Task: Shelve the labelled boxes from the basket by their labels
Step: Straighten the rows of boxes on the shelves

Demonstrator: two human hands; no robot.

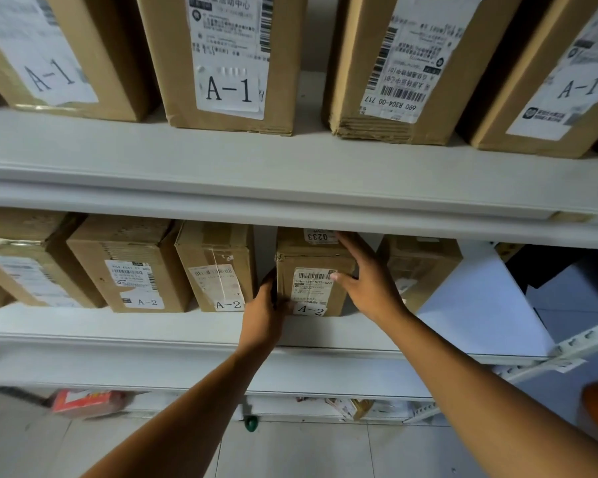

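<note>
A brown cardboard box (311, 267) with a white A-2 label stands on the middle shelf (173, 327) of a white rack. My left hand (265, 310) grips its lower left edge. My right hand (370, 281) lies against its right side, thumb across the front label. Together the two hands hold the box between them. To its left stand other A-2 boxes (132, 267) (218, 267) in a row. The basket is out of view.
The upper shelf (290, 163) carries large A-1 boxes (228, 60). Another brown box (420, 267) stands right of the held one, then a white sheet (480, 305). A red packet (87, 403) lies under the rack on the tiled floor.
</note>
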